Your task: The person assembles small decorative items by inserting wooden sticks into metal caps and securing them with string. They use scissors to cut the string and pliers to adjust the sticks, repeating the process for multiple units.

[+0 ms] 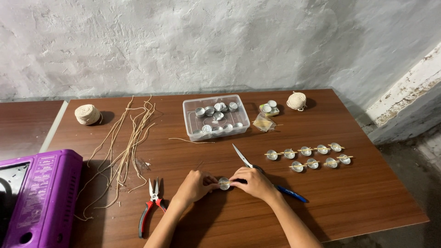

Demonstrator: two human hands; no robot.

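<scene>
— What was seen at the left of the worktop (367, 202)?

— A purple case (39, 193) was set at the near left edge, and a ball of twine (87, 114) lay at the far left. Cut lengths of cord (126, 147) were spread just to its right, and red-handled pliers (151, 202) were laid near them, toward the front.

— And the hands?

— The left hand (195, 185) and the right hand (255, 183) were brought together at the near middle. A small metal cup (224, 183) was pinched between them, each grip pressed against one side of it, just above the wood. Blue-handled scissors (264, 177) were also caught under the right hand, their blades pointed away to the far left.

— What was found beyond?

— A clear plastic tub (216, 117) with more cups was placed at the far middle. Two rows of cups with sticks laid across them (310, 156) were lined up at the right, and a second ball of twine (296, 100) was left at the far right.
</scene>
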